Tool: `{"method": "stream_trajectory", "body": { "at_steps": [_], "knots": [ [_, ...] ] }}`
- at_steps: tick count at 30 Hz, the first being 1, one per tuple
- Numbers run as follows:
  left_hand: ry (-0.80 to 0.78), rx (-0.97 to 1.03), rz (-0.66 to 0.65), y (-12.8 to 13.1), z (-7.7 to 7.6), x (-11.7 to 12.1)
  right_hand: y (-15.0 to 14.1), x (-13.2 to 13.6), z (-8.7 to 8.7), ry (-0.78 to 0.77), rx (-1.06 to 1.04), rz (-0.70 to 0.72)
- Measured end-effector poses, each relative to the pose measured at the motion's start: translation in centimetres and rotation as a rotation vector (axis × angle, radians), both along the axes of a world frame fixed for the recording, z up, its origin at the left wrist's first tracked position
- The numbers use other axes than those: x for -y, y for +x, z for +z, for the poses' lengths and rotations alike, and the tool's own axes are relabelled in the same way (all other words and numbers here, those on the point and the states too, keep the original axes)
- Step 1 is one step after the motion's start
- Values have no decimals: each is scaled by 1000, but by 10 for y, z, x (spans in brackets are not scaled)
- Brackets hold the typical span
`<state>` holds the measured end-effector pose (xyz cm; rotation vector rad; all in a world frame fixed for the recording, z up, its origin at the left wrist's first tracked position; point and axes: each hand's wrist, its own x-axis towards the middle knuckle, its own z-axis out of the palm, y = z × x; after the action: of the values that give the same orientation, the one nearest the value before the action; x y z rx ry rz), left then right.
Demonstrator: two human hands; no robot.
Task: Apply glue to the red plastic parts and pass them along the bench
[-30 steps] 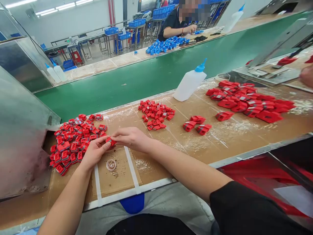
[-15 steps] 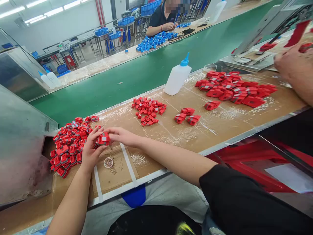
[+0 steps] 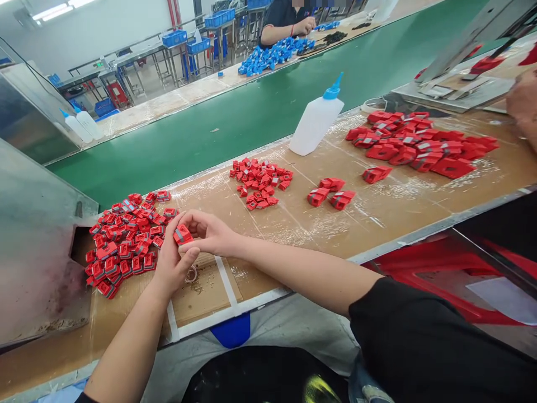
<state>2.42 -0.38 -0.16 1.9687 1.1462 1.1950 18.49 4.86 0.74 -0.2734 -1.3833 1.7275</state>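
Bright, even light here, lamps glowing white at top left! Glare breaks in ragged patches over the table; the belt reads flat and matte. Shadows? Soft, faint. The red piece looks fairly sharp, but a co-worker's hand blurs at the right edge, wide-lens stretch pulls the sleeve, and pixel blocks mar the top.

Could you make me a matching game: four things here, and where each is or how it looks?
1. Left hand and right hand
2. Blue pieces
3. Nearest bottle
4. Green belt

A. Heaped near another person's hand
B. Along the near table's far edge
C. Together at a small red piece
D. White, with a blue top

Pairs: 1-C, 2-A, 3-D, 4-B
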Motion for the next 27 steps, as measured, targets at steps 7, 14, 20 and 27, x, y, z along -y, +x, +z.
{"method": "stream_trajectory", "body": {
  "at_steps": [7, 14, 20, 27],
  "knots": [
    [51, -120, -14, -16, 8, -11, 0, -3, 9, -18, 63, -48],
    [296, -656, 221, -62, 39, -14, 60, 17, 1, -410, -31, 72],
    [227, -1082, 367, -55, 29, -12, 144, 42, -23, -112, 381, -484],
    [198, -1051, 345, -44, 11, -15, 278, 18, -48, 706, 1523, -983]
  ]
}}
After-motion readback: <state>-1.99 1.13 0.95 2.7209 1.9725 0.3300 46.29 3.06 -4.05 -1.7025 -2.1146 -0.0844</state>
